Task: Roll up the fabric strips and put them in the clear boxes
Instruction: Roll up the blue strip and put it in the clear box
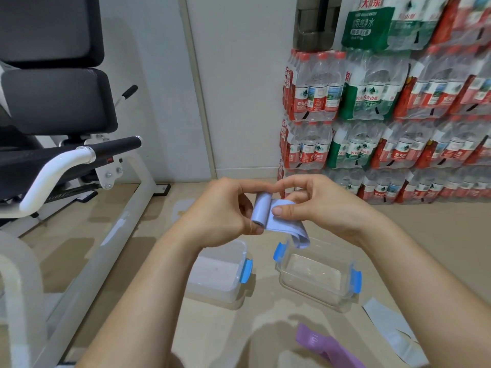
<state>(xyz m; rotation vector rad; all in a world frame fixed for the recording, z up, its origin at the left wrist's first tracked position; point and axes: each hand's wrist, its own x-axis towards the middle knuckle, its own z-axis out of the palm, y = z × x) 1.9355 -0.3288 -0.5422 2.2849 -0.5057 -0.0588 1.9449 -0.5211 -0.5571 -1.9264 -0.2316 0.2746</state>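
The left hand grips the rolled end of a pale blue strip, and the right hand pinches its loose tail just beside the roll. Both hold it above two clear boxes on the floor.

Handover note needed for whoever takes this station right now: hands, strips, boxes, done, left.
Hands: the left hand grips the rolled end of the pale blue strip. The right hand pinches its loose tail, which hangs over the right clear box.
Things: the left clear box is on the floor, contents unclear. The purple strip and grey strip lie unrolled nearby.
Done: roll partly wound; no roll visible in the right box.
Left: finish the roll, box it, then the other two.
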